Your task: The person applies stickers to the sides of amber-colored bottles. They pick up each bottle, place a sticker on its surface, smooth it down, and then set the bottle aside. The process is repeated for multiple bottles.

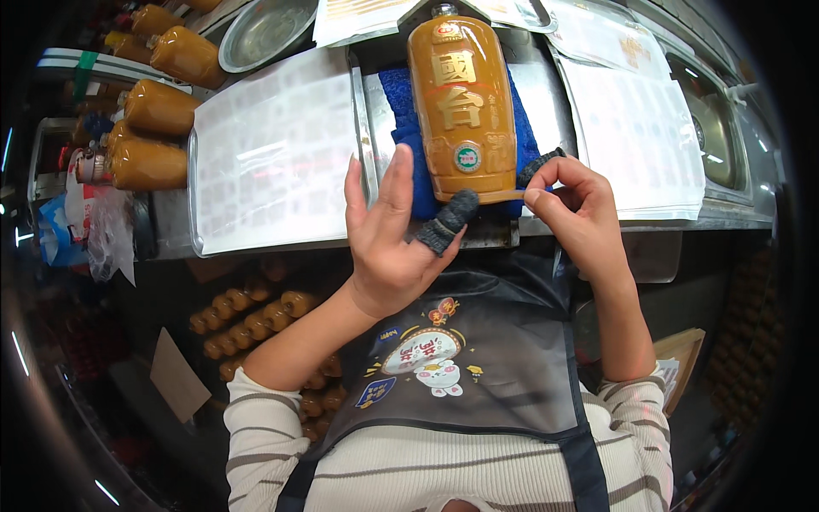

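A tall amber bottle (461, 102) with gold characters and a round seal lies on its back on a blue cloth (401, 119), on a steel worktop (537, 94). My left hand (391, 235) is open, palm up, just below the bottle's base, with a dark knitted finger cot on its thumb touching the base. My right hand (576, 209) sits at the bottle's lower right corner, fingers curled and pinched together, a dark cot on one fingertip. Whether it pinches anything I cannot tell.
Several more amber bottles (158, 128) lie stacked at the left, beside a plastic bag (107, 230). Glossy white label sheets (273, 154) cover the worktop left and right (636, 128). A steel bowl (264, 30) stands at the back. Bottles in a crate (256, 320) sit below.
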`<action>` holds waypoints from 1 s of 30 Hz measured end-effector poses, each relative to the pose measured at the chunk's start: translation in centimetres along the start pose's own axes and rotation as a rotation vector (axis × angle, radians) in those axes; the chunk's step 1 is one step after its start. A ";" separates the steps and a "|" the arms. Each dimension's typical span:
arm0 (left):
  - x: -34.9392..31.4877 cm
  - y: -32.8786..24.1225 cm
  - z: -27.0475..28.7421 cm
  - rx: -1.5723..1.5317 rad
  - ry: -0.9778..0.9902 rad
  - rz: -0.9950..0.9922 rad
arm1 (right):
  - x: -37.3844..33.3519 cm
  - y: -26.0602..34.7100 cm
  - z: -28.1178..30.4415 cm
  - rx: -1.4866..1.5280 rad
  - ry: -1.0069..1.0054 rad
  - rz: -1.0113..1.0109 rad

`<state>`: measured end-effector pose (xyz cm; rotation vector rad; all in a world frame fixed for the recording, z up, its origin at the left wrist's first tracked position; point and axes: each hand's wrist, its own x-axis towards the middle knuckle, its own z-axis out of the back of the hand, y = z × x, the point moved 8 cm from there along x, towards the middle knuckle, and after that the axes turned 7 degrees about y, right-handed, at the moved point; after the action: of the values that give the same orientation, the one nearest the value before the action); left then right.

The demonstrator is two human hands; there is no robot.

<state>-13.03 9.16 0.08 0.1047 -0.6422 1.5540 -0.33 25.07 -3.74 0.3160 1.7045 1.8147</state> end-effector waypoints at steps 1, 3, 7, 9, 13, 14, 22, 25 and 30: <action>0.3 -0.2 0.0 0.017 -0.001 -0.029 | 0.0 -0.1 -0.1 -0.009 0.005 -0.005; 1.4 -1.0 -0.1 0.065 0.008 -0.052 | 0.1 -0.2 -0.2 -0.011 0.011 -0.015; 4.0 -2.4 -1.0 0.149 0.004 -0.093 | 0.1 -0.7 -0.3 -0.018 0.023 -0.036; 3.7 -1.0 -0.6 0.049 -0.027 -0.033 | -0.1 -0.3 -0.7 -0.060 0.031 0.022; 2.2 1.2 -0.7 -0.111 -0.073 0.071 | 0.2 -0.2 -0.8 0.000 0.061 -0.014; 1.6 1.5 -0.8 -0.156 -0.065 0.094 | 0.0 0.1 -0.6 0.008 0.038 0.024; -2.2 1.5 -0.7 -0.083 -0.003 0.123 | -0.7 1.0 0.0 0.063 0.042 0.036; -1.2 0.8 -0.6 -0.047 -0.018 0.094 | -0.5 0.6 0.4 0.036 0.037 0.024; 0.7 -0.6 -0.3 0.043 -0.017 0.003 | 0.1 0.0 0.4 -0.006 0.029 0.009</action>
<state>-12.41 9.91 0.31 0.1494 -0.6226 1.5712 -0.13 25.45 -3.66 0.2966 1.7196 1.8387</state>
